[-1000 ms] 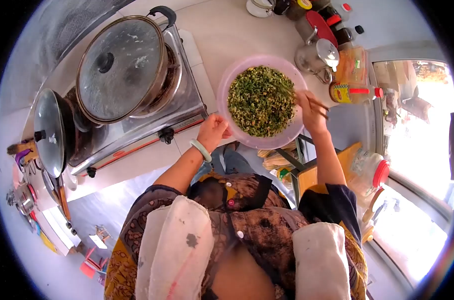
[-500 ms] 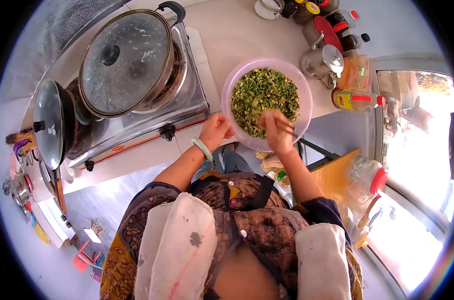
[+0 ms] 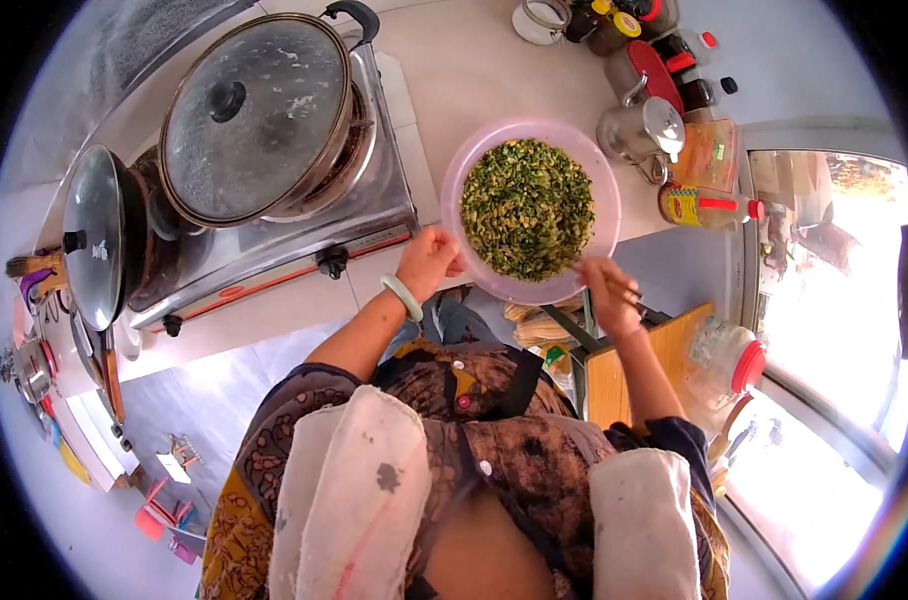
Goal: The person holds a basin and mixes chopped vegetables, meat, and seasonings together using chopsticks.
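A pink plastic bowl (image 3: 607,215) rests on the counter, holding a chopped green and yellow filling (image 3: 527,208). My left hand (image 3: 430,263), with a pale bangle at the wrist, is closed at the bowl's near left rim, fingers on the edge. At the near right rim, my right hand (image 3: 611,296) is closed around chopsticks (image 3: 631,293); their brown ends stick out of the fist. The fingers hide most of their length.
Left of the bowl is a gas stove (image 3: 274,270) bearing a large lidded pan (image 3: 254,120) and a smaller lidded pan (image 3: 99,240). A metal pitcher (image 3: 639,130), a bottle with a yellow label (image 3: 689,205) and several jars line the counter's right side.
My right hand has moved right and nearer to me, from over the filling to the bowl's near right rim. My left hand has stayed at the rim.
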Demonstrator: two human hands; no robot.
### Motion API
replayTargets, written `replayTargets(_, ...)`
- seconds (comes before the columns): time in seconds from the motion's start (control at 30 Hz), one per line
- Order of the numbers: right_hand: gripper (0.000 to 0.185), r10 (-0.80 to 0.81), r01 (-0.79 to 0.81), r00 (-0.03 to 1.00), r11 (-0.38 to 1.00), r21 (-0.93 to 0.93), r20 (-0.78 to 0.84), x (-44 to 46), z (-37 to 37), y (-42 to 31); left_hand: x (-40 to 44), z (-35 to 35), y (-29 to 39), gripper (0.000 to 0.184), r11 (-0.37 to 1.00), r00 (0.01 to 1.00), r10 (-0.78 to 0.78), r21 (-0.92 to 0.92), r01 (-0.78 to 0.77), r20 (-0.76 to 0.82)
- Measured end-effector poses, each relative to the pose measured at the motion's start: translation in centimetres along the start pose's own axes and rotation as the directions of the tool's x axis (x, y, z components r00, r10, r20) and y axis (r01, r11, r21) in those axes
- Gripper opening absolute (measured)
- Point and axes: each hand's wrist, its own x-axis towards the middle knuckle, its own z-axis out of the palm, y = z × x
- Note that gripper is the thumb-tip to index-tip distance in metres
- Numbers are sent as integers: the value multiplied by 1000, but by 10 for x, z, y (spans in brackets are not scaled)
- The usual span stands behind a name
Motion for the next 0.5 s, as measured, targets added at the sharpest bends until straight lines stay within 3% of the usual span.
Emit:
replayTargets(0.17,18,162,-151,987,933,328,-7,-13,51,-47,1,0,-2,14,1000,1000,10,-1,-10,11)
replayTargets(0.37,19,202,-81,973,744,664,-107,33,88,-71,-1,2,0,14,1000,1000,14,28,-14,-11)
replayTargets(0.5,25,159,-28,966,850,526,-205,70,61,-75,-1,1,1,16,1000,1000,2,26,-2,-12)
